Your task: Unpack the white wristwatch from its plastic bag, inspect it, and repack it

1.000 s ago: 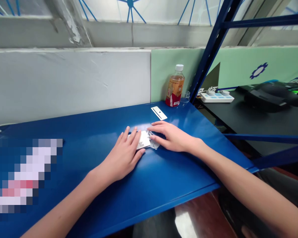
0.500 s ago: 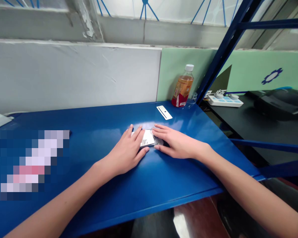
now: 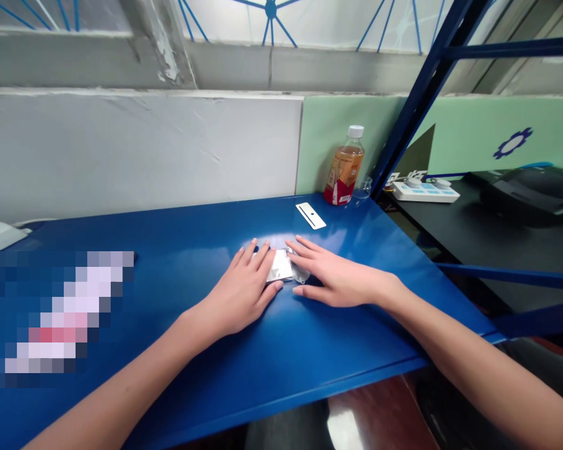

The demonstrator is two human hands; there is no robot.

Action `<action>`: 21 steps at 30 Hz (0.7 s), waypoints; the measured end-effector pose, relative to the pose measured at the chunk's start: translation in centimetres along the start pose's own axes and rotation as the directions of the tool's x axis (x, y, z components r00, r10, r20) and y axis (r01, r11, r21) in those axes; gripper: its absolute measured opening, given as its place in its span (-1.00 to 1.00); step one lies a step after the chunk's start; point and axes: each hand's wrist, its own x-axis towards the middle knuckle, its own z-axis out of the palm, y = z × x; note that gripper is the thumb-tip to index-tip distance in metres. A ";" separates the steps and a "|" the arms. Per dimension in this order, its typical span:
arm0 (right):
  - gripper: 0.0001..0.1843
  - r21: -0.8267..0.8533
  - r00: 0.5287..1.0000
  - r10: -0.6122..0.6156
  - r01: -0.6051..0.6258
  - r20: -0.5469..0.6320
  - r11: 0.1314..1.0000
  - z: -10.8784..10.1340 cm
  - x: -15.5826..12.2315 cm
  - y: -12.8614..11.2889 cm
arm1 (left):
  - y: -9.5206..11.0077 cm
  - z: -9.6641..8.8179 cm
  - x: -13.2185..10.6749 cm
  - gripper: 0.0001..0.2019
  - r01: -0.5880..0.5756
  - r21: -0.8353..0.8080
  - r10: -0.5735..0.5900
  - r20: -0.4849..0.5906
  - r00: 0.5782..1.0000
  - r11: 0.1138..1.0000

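Note:
A small white flat packet (image 3: 280, 265) lies on the blue table, with crinkled clear plastic (image 3: 301, 273) at its right end. My left hand (image 3: 245, 284) rests palm down over the packet's left part, fingers stretched out and thumb along the near edge; it hides that part. Over the plastic end is my right hand (image 3: 334, 269), its fingers extended and apart, the thumb near the table. The fingertips touch or hover just above the plastic; I cannot tell which. What the packet contains is not visible.
A white card (image 3: 311, 215) with a dark slot lies beyond my hands. Behind it stands a drink bottle (image 3: 344, 167) beside a clear plastic piece (image 3: 362, 187). A blurred-out item (image 3: 75, 312) lies at left. A blue metal frame (image 3: 417, 94) rises at the right edge.
The view has tilted up slightly, so things sit a little lower. My right hand's fingers have spread a bit more over the plastic. My left hand stays on the packet.

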 end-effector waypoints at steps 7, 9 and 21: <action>0.02 -0.011 0.998 -0.005 0.005 0.066 1.000 0.8 -0.6 -0.4 | -0.1 0.2 0.0 -0.36 -0.021 0.025 0.021 -0.012 1.000 0.999; 0.09 -0.001 0.997 -0.007 0.007 0.078 1.000 0.8 -0.7 -0.4 | 0.0 0.0 0.0 -0.36 -0.016 0.019 0.016 -0.010 1.000 1.000; -0.21 -0.064 0.994 -0.060 0.054 -0.094 0.997 0.9 0.3 0.2 | 0.1 -0.1 0.0 -0.41 -0.014 -0.016 0.013 -0.015 1.000 1.000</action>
